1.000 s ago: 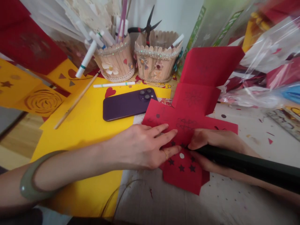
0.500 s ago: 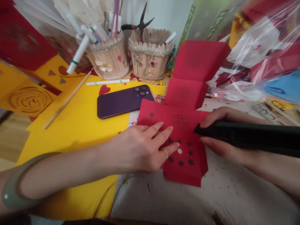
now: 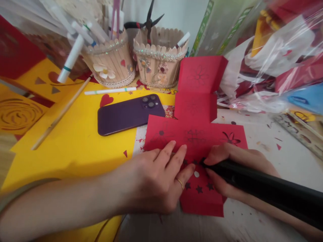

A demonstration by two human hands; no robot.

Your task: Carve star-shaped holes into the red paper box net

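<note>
A red cross-shaped paper cutout (image 3: 196, 107) lies on the table, with flaps along its edges. Flowers and other motifs are drawn on it, one flower at the right has dark cut-out petals, and star-shaped holes run over the lower panel. My left hand (image 3: 164, 174) rests on the paper at the left, fingers stretched out and spread, nothing held. Pinched in my right hand (image 3: 227, 164) is a long black pen-like tool (image 3: 254, 181), perhaps a craft knife. Its narrow tip meets the paper by the row of stars, right of my left fingertips; the blade or point is hard to make out.
A purple phone (image 3: 131, 114) lies on yellow paper (image 3: 88, 151). Behind stand two stick-sided holders (image 3: 158, 64) with markers and pliers (image 3: 149, 25). A wooden stick (image 3: 63, 114) is at left. Plastic-wrapped papers (image 3: 277, 60) and a ruler (image 3: 295, 129) lie at right, among paper scraps.
My right hand has brought the black tool's tip down and left, from the middle of the paper to the star row. The view has shifted, and the right panel's flower now shows.
</note>
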